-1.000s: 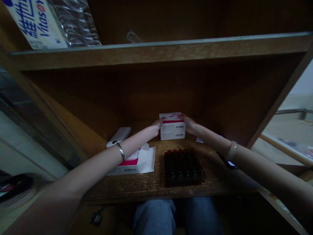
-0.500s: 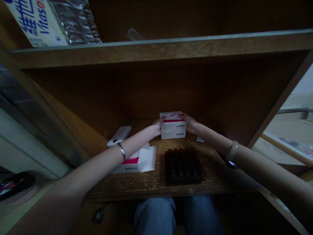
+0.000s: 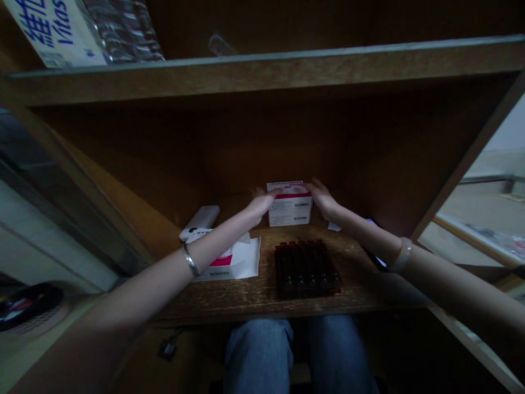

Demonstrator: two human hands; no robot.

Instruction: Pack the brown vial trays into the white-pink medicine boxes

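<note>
Two white-and-pink medicine boxes point(image 3: 289, 212), apparently one on top of the other, stand toward the back of the wooden shelf. At their left side is my left hand point(image 3: 261, 203), fingers apart and the thumb over the top edge. My right hand point(image 3: 323, 200) is at the right side, opened out, its thumb near the top corner. Whether either hand still touches the boxes is hard to tell. Nearer to me lies a row of dark brown plastic ampoules point(image 3: 307, 269). An opened white-and-pink carton point(image 3: 245, 264) lies flat on the left, partly behind my left forearm.
A white oblong device point(image 3: 200, 220) lies behind the carton. By my right forearm is a phone point(image 3: 379, 261), partly hidden, and a small white paper piece point(image 3: 333, 226). An upper shelf board point(image 3: 262, 75) crosses above. A black-rimmed basket point(image 3: 33, 312) stands far left.
Both hands have loosened from the sides of the boxes and spread slightly outward. The boxes stay in place on the shelf. The camera view has shifted a little.
</note>
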